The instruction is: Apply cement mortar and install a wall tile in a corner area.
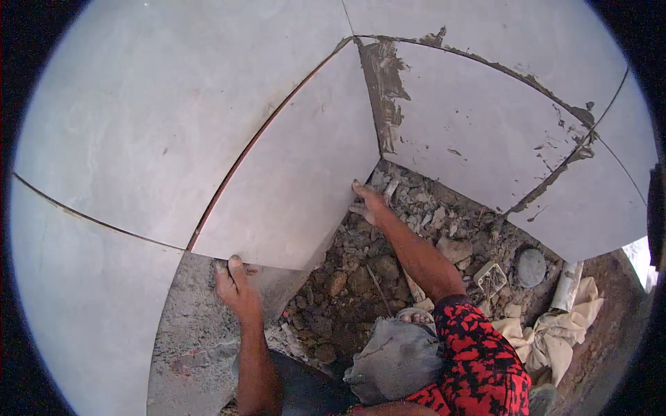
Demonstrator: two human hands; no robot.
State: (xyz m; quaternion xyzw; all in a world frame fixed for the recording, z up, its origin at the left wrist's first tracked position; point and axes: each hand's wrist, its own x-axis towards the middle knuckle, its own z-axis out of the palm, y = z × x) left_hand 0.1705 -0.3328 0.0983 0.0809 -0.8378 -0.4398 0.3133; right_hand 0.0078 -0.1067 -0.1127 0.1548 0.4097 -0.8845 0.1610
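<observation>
A large pale grey wall tile stands against the wall, with a dark gap and a reddish edge along its left side. My left hand grips its bottom edge near the lower left corner, thumb over the front face. On the tile's right edge, close to the inner corner, my right hand holds on, its fingers partly hidden. Wet grey mortar is smeared down the corner, over the edge of the neighbouring tile.
Broken rubble covers the floor at my feet. To the right lie a square white box, a round grey disc, a pale pipe and a crumpled cream cloth. Rough bare wall shows below the tile.
</observation>
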